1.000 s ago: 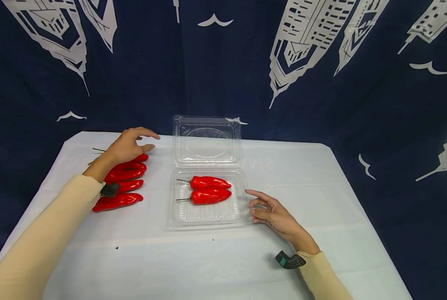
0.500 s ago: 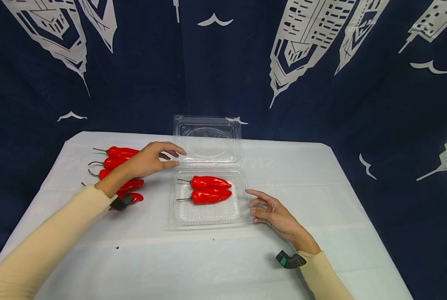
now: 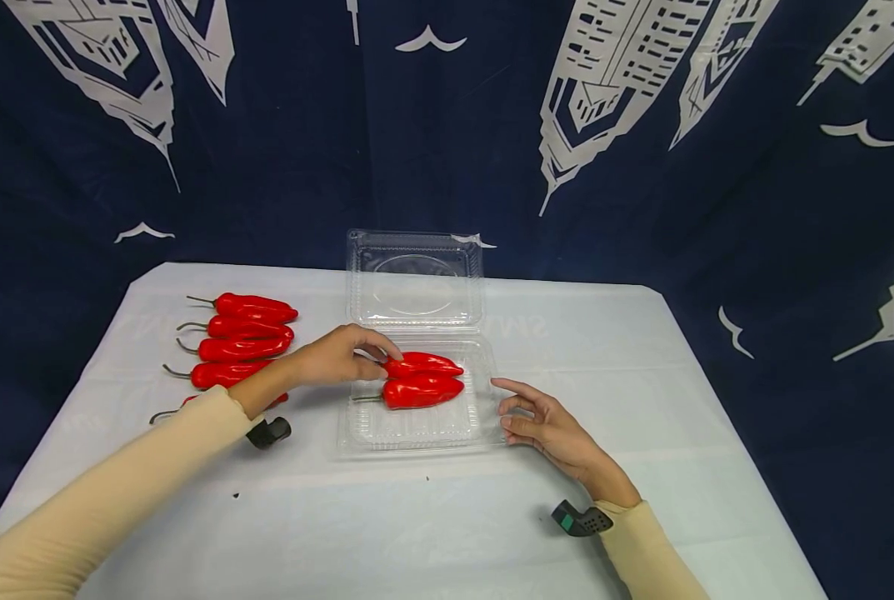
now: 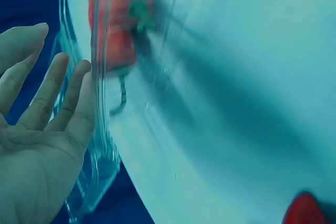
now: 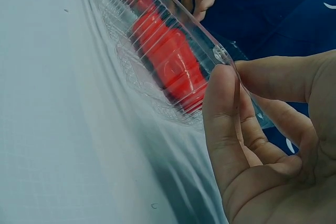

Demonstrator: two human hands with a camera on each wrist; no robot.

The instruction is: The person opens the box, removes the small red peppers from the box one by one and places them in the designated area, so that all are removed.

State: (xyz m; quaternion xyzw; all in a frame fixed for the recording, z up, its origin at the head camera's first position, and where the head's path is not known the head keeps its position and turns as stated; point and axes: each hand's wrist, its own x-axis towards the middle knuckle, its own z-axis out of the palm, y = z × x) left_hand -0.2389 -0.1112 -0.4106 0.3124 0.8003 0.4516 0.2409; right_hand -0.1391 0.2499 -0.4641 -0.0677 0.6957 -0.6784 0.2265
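Note:
A clear plastic clamshell container (image 3: 417, 435) lies with its lid (image 3: 415, 312) raised at the back. Side by side inside it are two red peppers, the far one (image 3: 424, 364) and the near one (image 3: 422, 392), stems to the left. My left hand (image 3: 337, 358) is over the container's left side, its fingertips at the stem end of the far pepper. The left wrist view shows that hand's fingers (image 4: 39, 98) loosely spread, with nothing between them. At the right side, my right hand (image 3: 551, 433) pinches the container's rim (image 5: 223, 56) between thumb and finger.
Left of the container, several more red peppers (image 3: 244, 349) lie in a row on the white tabletop (image 3: 387, 533), the nearest partly hidden by the left forearm. A dark blue printed curtain (image 3: 447, 150) hangs behind the table.
My left hand has moved right and nearer, from above the row of peppers to the far pepper in the container. The right hand, the container and the peppers have stayed put.

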